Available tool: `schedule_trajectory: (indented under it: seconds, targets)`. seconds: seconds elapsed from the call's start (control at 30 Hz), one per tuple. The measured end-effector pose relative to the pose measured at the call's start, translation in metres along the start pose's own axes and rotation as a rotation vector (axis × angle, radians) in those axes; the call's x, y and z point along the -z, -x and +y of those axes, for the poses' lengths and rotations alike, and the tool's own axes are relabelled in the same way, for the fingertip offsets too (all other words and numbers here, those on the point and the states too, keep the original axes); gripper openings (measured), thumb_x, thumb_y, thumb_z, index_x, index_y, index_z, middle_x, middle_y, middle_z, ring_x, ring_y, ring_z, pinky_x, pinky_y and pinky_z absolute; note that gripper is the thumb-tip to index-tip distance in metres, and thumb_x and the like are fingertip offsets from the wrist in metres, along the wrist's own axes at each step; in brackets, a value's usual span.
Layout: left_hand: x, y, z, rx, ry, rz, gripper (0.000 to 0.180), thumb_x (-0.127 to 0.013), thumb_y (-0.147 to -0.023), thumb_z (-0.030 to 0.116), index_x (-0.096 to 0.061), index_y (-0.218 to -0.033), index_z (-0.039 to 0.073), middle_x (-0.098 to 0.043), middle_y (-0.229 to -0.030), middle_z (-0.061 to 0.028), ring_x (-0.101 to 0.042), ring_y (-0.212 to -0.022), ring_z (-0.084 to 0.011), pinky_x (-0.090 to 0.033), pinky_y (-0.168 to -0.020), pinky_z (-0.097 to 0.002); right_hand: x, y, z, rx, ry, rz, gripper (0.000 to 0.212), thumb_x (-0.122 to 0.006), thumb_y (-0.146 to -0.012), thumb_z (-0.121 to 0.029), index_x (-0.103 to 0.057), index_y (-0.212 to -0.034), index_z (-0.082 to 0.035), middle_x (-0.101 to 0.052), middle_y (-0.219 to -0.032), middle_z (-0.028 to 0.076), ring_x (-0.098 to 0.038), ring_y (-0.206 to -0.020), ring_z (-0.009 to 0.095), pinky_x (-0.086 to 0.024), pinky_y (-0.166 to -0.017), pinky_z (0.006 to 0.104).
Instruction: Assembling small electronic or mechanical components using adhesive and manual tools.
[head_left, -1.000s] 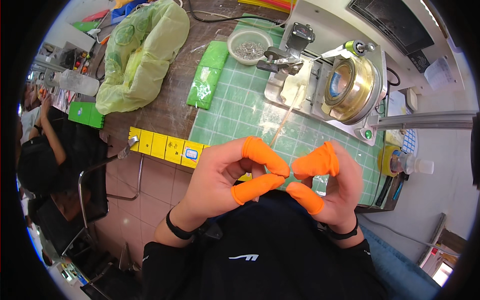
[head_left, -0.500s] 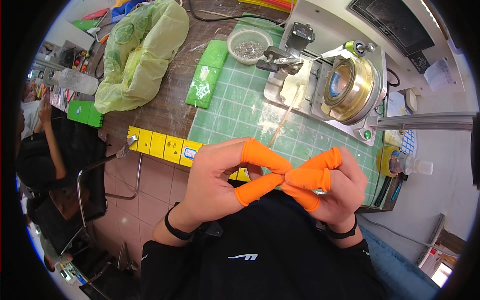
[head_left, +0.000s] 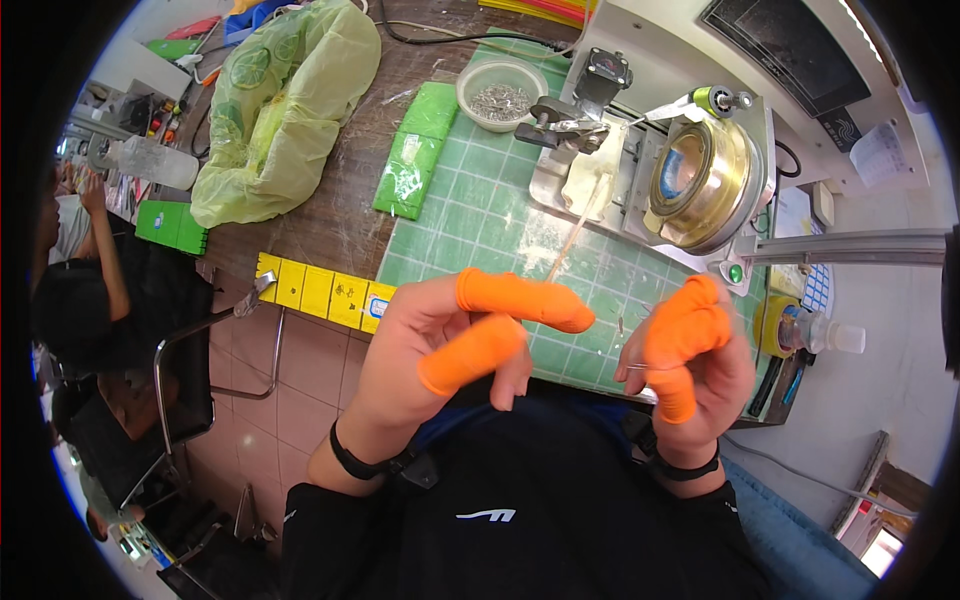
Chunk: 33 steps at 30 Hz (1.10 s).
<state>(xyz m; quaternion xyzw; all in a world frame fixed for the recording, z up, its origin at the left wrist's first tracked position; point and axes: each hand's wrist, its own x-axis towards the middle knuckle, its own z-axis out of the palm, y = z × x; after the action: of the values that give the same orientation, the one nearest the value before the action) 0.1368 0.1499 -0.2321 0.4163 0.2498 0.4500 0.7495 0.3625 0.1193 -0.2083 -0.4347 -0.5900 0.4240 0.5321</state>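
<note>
My left hand [head_left: 440, 345] is open, its thumb and index finger in orange finger cots and held apart with nothing between them. To its right, my right hand [head_left: 700, 360] pinches a thin, light wire-like piece [head_left: 637, 367] between orange-covered fingertips; its exact kind is too small to tell. Both hands are over the near edge of the green gridded mat [head_left: 465, 205]. Beyond them stands a bench machine with a round brass-coloured wheel [head_left: 690, 185]. A thin stick [head_left: 568, 248] slants from its pale pad [head_left: 592, 178] toward my left hand.
A white bowl of small metal pieces [head_left: 500, 100] stands beside the machine's clamp. Left of it lie a green case [head_left: 415, 150] and a yellow-green plastic bag [head_left: 290, 120]. A yellow strip box [head_left: 315, 290] lies along the table edge. Another person [head_left: 100, 240] sits at far left.
My hands, fingertips together before, have moved apart. The left thumb and index finger have opened; my right hand has shifted right with the thin piece in its fingertips.
</note>
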Motion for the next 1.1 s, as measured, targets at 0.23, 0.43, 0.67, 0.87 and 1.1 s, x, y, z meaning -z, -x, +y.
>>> schedule_trajectory:
  seconds: [0.23,0.43,0.67,0.87,1.1]
  targets:
    - [0.002,-0.003,-0.005,0.040,0.666,-0.226,0.054,-0.036,-0.110,0.027,-0.040,-0.144,-0.014,-0.069,-0.108,-0.0293,-0.060,-0.051,-0.0158,-0.053,-0.058,-0.0303,0.003,-0.015,0.001,-0.022,-0.415,-0.033,0.014,-0.056,-0.101,-0.011,-0.047,-0.108,-0.005,-0.051,-0.138,0.033,-0.052,-0.132,0.045,-0.045,-0.106,0.0515]
    - [-0.004,0.003,0.009,0.169,0.482,-0.232,0.057,-0.039,-0.108,0.025,-0.034,-0.143,-0.020,-0.066,-0.076,-0.0253,-0.057,-0.040,-0.0170,-0.051,-0.047,-0.0321,-0.009,-0.012,-0.006,-0.106,-0.458,-0.172,0.027,-0.054,-0.103,-0.023,-0.043,-0.117,-0.003,-0.047,-0.137,0.043,-0.053,-0.126,0.055,-0.045,-0.106,0.0607]
    - [-0.010,0.005,0.014,0.253,0.499,-0.166,0.050,-0.040,-0.105,0.014,-0.037,-0.138,-0.023,-0.062,-0.059,-0.0182,-0.054,-0.035,-0.0153,-0.047,-0.040,-0.0293,-0.001,-0.007,-0.008,-0.218,-0.557,-0.247,0.020,-0.061,-0.099,-0.015,-0.044,-0.103,-0.006,-0.044,-0.141,0.042,-0.051,-0.131,0.049,-0.039,-0.110,0.0563]
    - [-0.009,0.007,0.010,0.212,0.438,-0.196,0.042,-0.046,-0.099,0.003,-0.045,-0.133,-0.022,-0.064,-0.063,-0.0210,-0.054,-0.035,-0.0146,-0.047,-0.040,-0.0286,-0.004,-0.010,-0.007,-0.205,-0.627,-0.312,0.017,-0.063,-0.098,-0.008,-0.046,-0.101,-0.004,-0.043,-0.145,0.039,-0.050,-0.135,0.043,-0.036,-0.112,0.0501]
    - [-0.014,0.004,0.013,0.254,0.371,-0.104,0.033,-0.047,-0.095,-0.004,-0.055,-0.124,-0.018,-0.067,-0.069,-0.0258,-0.054,-0.035,-0.0163,-0.049,-0.038,-0.0286,-0.005,-0.015,-0.002,-0.164,-0.604,-0.322,0.017,-0.064,-0.098,-0.012,-0.049,-0.098,-0.005,-0.046,-0.143,0.040,-0.051,-0.134,0.045,-0.037,-0.112,0.0526]
